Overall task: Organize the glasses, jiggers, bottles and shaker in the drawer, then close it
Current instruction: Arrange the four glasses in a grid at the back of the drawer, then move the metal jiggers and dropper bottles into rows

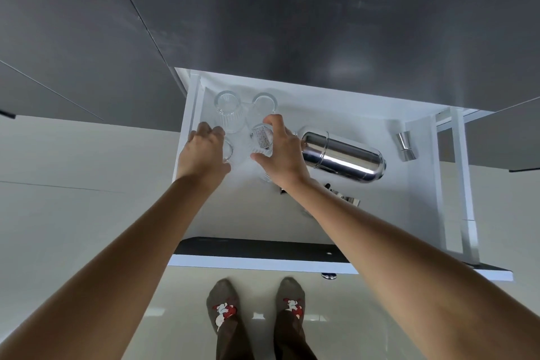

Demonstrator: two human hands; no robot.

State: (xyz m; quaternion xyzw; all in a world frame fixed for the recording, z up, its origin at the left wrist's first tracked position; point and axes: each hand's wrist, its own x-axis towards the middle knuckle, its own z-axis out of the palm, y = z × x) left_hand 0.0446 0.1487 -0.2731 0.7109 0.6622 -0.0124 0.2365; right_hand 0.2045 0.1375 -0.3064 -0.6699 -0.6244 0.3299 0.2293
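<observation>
Drawer (380,213) pulled open, white inside, seen from above under a dark grey counter (292,9)

Hard to make out: small metal pieces (346,197) beside the right forearm, partly covered by it, kind unclear; a bit of clear glass (267,178) under the right wrist, mostly hidden; bottles not identifiable anywhere

Left hand (203,152) at the drawer's left wall, fingers curled over a clear glass (228,150), only the rim edge showing past the knuckles; actual grip not certain

Right hand (282,152) spread around a ribbed clear glass with a label (261,140), thumb on the near side, fingers over the far rim, holding it just right of the left hand's glass

Two more clear glasses standing at the far left of the drawer, one ribbed (228,109) and one with a round rim (264,104), just beyond both hands

Steel shaker (343,155) lying on its side in the middle of the drawer, touching or nearly touching the back of the right hand

Steel jigger (406,145) lying near the right wall, well apart from the hands

Both arms bare, reaching down from the lower corners; two feet in patterned socks (254,307) on a pale floor below the drawer front
</observation>
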